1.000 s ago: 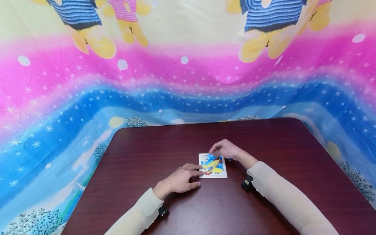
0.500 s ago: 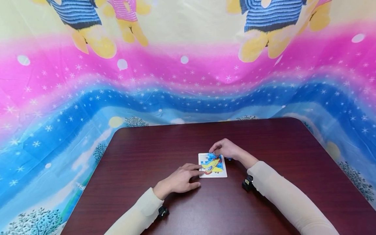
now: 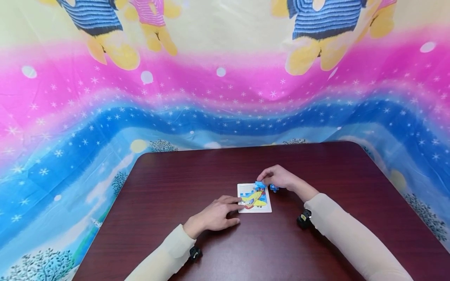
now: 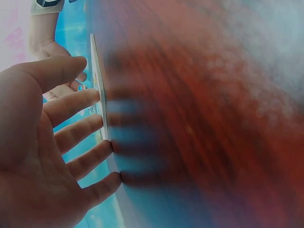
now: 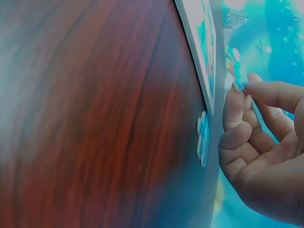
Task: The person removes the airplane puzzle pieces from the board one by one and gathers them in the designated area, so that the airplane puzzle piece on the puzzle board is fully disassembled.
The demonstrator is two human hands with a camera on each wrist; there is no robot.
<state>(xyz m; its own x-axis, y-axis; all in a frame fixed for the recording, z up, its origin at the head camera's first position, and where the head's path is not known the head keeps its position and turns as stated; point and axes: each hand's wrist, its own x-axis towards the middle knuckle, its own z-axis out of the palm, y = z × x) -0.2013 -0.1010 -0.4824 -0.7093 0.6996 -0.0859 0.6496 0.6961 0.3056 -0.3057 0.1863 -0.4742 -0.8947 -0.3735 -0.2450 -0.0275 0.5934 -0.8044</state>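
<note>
A square jigsaw puzzle (image 3: pixel 254 210) in a white frame lies on the dark table, its picture a yellow aeroplane on blue. Bare backing shows along its upper left part. My left hand (image 3: pixel 219 214) rests at the puzzle's left edge with fingers spread and straight; in the left wrist view the fingertips of the left hand (image 4: pixel 61 137) meet the frame's side. My right hand (image 3: pixel 277 177) pinches a blue puzzle piece (image 5: pixel 237 70) between thumb and finger, raised over the frame's upper right corner. Another blue puzzle piece (image 3: pixel 274 188) lies on the table just right of the frame.
The brown wooden table (image 3: pixel 183 175) extends well beyond the puzzle on all sides. Behind and beside it hangs a printed cloth (image 3: pixel 225 97) with snowflakes and bears. A small black camera (image 3: pixel 304 219) sits on the right wrist.
My right hand has lifted back from the puzzle's top towards the right, with the blue piece now showing in its fingers. The loose piece beside the frame is more visible. My left hand stays put.
</note>
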